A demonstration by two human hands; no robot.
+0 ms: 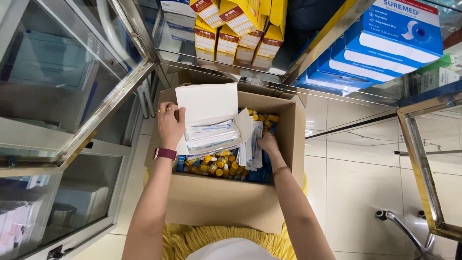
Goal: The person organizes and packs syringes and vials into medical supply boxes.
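An open brown cardboard box [226, 202] rests on my lap. Inside lie several small yellow-capped vials [219, 166] and an open white carton [204, 103] holding flat white sealed packets [211, 135]. My left hand [169, 126], with rings and a maroon wrist strap, grips the left edge of the white carton. My right hand [268, 143], with a thin bracelet on the wrist, reaches down into the box's right side, fingers on upright white packets [254, 147]. Whether it grips them I cannot tell.
A glass cabinet with a metal frame [103, 113] stands at my left. Yellow boxes [236, 36] and blue boxes [380, 43] sit on glass shelves ahead. A metal-framed glass case [423, 183] is at right, above a chrome stool leg [404, 228] on the tiled floor.
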